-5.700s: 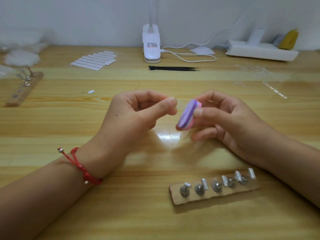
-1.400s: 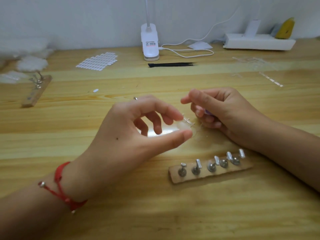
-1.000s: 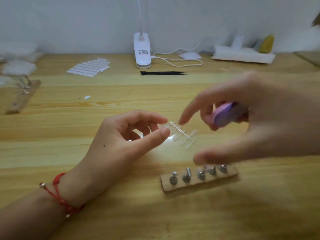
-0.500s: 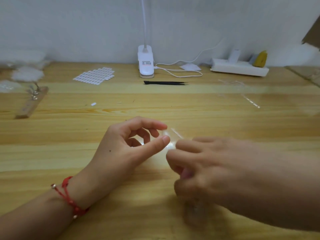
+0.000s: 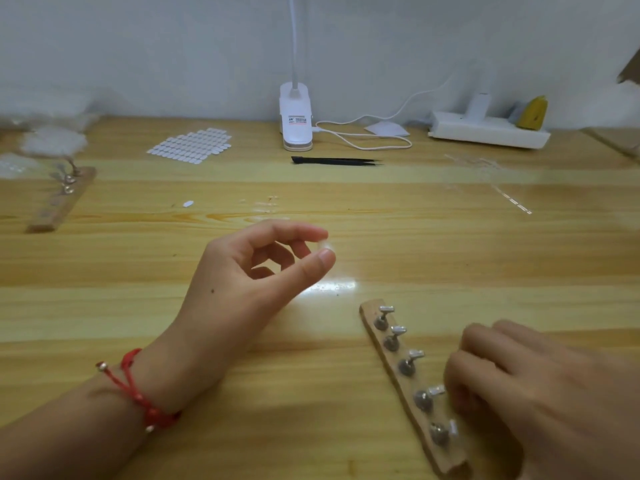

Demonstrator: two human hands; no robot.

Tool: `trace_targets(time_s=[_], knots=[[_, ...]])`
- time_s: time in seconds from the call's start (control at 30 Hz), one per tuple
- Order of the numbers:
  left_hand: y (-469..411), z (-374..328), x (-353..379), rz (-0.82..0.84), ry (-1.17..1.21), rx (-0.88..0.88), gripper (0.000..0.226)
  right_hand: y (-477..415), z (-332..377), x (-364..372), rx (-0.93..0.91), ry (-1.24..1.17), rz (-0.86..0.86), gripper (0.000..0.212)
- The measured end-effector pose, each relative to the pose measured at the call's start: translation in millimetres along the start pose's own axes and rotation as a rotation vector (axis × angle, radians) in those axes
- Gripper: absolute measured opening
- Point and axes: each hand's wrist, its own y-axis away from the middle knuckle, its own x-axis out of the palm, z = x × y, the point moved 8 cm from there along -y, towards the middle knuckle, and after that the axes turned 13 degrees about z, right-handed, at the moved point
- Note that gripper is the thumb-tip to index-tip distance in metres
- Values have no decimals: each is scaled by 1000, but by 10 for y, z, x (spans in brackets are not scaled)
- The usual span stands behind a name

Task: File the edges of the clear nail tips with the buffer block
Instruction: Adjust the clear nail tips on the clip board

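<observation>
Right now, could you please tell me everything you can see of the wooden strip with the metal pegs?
The wooden strip is narrow and light brown with rough ends. It lies flat on the table, running diagonally away from the person. Five metal pegs stand in a row along it, each topped with a small pale tab. The right hand is at its near end, beside the two nearest pegs; blur hides whether it touches.

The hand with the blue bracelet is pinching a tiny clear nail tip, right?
Not quite. The bracelet is red, not blue, as the head view shows. The left hand wearing it does pinch a clear nail tip between thumb and finger.
</observation>
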Motion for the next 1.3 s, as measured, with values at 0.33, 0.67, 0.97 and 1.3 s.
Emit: trace_targets(time_s=[0.33, 0.67, 0.97, 1.3], knots=[[18, -58, 166, 188, -148, 20, 26, -242, -458, -30, -66, -369, 171, 26], [85, -28, 263, 302, -351, 3, 23, -521, -467, 61, -266, -502, 66, 16], [95, -4, 275, 324, -361, -24, 25, -507, -525, 98, -280, -552, 42, 14], [84, 27, 281, 332, -349, -43, 24, -501, -533, 114, -293, -543, 23, 15]])
